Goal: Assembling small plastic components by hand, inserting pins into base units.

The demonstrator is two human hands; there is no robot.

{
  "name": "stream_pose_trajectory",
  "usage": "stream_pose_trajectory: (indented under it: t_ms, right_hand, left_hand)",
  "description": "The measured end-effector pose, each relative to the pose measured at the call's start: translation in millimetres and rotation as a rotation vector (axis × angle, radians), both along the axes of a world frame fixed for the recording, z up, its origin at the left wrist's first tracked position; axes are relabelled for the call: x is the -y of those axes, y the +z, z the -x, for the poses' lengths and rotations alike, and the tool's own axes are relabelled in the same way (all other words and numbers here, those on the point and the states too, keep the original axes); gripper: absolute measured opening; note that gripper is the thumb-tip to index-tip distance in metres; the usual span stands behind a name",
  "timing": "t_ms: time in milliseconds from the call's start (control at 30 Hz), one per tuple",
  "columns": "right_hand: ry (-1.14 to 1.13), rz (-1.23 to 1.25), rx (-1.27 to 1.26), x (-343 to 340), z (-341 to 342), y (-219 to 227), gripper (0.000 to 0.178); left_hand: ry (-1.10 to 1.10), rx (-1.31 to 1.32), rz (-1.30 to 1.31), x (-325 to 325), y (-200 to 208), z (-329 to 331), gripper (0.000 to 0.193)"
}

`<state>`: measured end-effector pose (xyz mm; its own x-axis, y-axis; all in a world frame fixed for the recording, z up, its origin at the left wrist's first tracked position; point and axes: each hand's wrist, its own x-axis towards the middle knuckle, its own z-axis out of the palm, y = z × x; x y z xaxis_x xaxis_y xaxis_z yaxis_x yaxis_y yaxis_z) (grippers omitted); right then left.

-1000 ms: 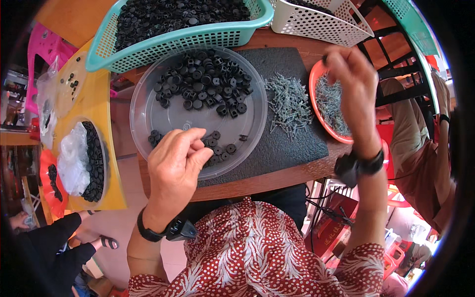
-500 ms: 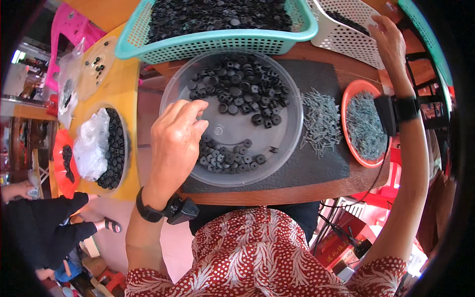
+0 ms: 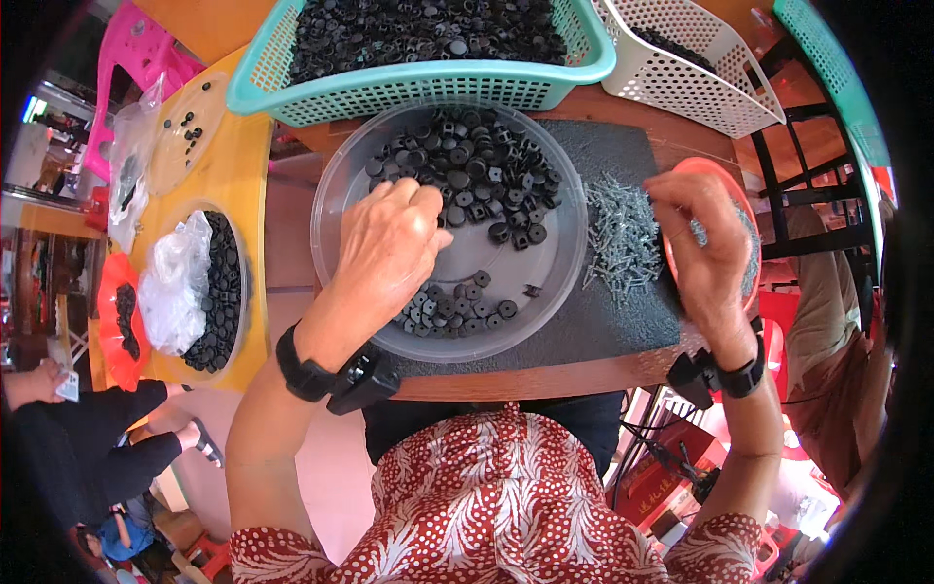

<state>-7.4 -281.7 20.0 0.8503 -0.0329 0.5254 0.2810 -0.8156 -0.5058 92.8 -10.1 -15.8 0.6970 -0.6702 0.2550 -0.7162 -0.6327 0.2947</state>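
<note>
Dark mat (image 3: pixel 603 336) shows between the left hand (image 3: pixel 391 237), fingers bent over black parts (image 3: pixel 469 170) in a clear tub (image 3: pixel 479 259), and the right (image 3: pixel 710 251), curled above an orange bowl (image 3: pixel 702 165) of screws (image 3: pixel 748 238); whether either grips anything, I cannot tell. Light, single-piece pinches seem best. Beyond the left hand, a teal basket (image 3: pixel 418 86) brims with black pieces (image 3: pixel 418 44).

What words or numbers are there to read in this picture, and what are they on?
Red box, lower right: gold-coloured characters, which I won't copy out.
Small pale card-like thing in another person's hand, far left: any marks are too small to read.
Round clear plastic tub and teal basket: no readable writing shows.
</note>
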Motion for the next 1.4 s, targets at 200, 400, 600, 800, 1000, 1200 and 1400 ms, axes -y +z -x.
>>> stream_pose_trajectory:
  t_ms: [200, 400, 600, 800, 1000, 1200, 1400]
  right_hand:
    - [0.057, -0.068, -0.015, -11.6, 8.2, -8.5, 0.016]
    - [0.114, -0.067, -0.022, -16.2, 13.8, -15.5, 0.015]
    - [0.124, -0.059, -0.007, -15.5, 15.9, -17.2, 0.015]
    - [0.142, -0.090, -0.019, -20.2, 19.4, -19.5, 0.015]
    - [0.156, -0.099, -0.037, -21.5, 26.5, -24.4, 0.017]
    - [0.183, -0.115, -0.051, -27.0, 33.4, -18.4, 0.017]
    - [0.234, -0.101, -0.042, -33.1, 27.5, -16.3, 0.019]
  left_hand:
    - [0.029, -0.011, 0.128, 8.8, 10.6, 7.0, 0.025]
    - [-0.023, -0.074, 0.101, 13.1, 5.9, 2.2, 0.020]
    - [0.041, -0.239, 0.234, 4.1, 7.3, 0.4, 0.016]
    - [-0.045, -0.057, 0.200, 14.2, 6.3, -3.5, 0.012]
    - [-0.034, -0.110, 0.212, 14.1, 3.9, 1.0, 0.012]
    - [-0.113, -0.088, 0.211, 2.3, 24.3, 19.4, 0.013]
    - [-0.231, -0.159, 0.103, 12.1, 11.5, 26.7, 0.013]
